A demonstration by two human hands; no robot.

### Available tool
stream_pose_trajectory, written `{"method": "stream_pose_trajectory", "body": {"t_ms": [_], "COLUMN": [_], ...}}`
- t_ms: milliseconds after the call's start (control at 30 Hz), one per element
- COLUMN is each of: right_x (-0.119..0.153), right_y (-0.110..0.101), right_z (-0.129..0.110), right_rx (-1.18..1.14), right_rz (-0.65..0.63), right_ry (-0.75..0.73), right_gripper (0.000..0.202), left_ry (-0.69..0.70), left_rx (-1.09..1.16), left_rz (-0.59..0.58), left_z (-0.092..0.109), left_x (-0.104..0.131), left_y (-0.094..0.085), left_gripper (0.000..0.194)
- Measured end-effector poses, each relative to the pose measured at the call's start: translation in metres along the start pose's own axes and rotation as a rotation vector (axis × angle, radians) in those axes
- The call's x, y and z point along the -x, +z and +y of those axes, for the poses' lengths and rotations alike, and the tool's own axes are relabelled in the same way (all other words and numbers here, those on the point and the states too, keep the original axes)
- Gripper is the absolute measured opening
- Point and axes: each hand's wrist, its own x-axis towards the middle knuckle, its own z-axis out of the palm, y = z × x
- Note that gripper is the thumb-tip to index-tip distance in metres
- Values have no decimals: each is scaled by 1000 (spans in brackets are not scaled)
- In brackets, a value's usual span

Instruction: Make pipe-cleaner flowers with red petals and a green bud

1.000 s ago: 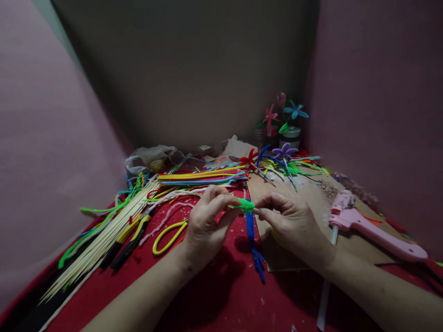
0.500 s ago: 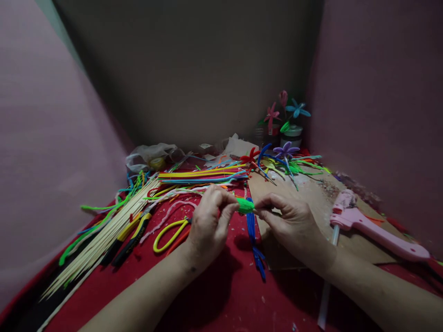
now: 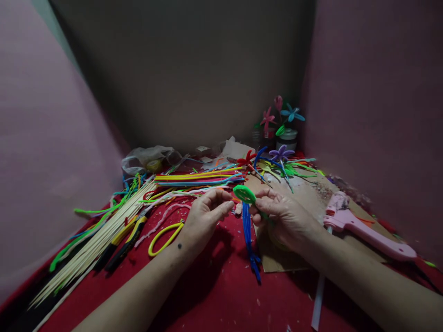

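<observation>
Red cloth [image 3: 221, 295]; right hand [image 3: 285, 216] pinches green oval [image 3: 241, 192].

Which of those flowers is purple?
The purple flower right of the red flower, in front of the pale-lidded jar; the others are red, pink or blue.

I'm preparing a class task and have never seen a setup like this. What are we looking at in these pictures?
There is no machine: a person works bare-handed. Every picture comes from one camera worn on the head, looking forward and down. The right hand pinches a green leaf-shaped piece; the left hand is nearby, thumb and fingers apart, holding nothing visible. Below them spreads red cloth. To the left lie thin sticks and a black-and-yellow-handled tool; farther back, coloured stems. To the right lies a pink glue gun.
</observation>
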Motion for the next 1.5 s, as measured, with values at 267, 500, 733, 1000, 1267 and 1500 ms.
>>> {"method": "stream_pose_trajectory", "body": {"t_ms": [267,500,733,1000,1267,1500], "right_x": [6,7,10,11,14,19], "right_y": [4,9,8,15,19,19], "right_z": [4,6,4,7,3,4], "right_rx": [8,45,77,154,366,515], "right_rz": [-11,-47,-31,-12,-85,24], "right_ry": [138,146,117,64,-60,-163], "right_gripper": [22,20,25,33,8,15], "left_ry": [-37,-43,-35,-97,-111,-41], "left_rx": [50,47,-77,10,44,-284], "left_rz": [-204,-163,-24,-132,-120,15], "left_z": [7,9,7,1,4,-5], "left_x": [11,15,12,10,14,6], "left_y": [10,15,12,12,16,6], "left_gripper": [11,15,17,21,13,14]}}
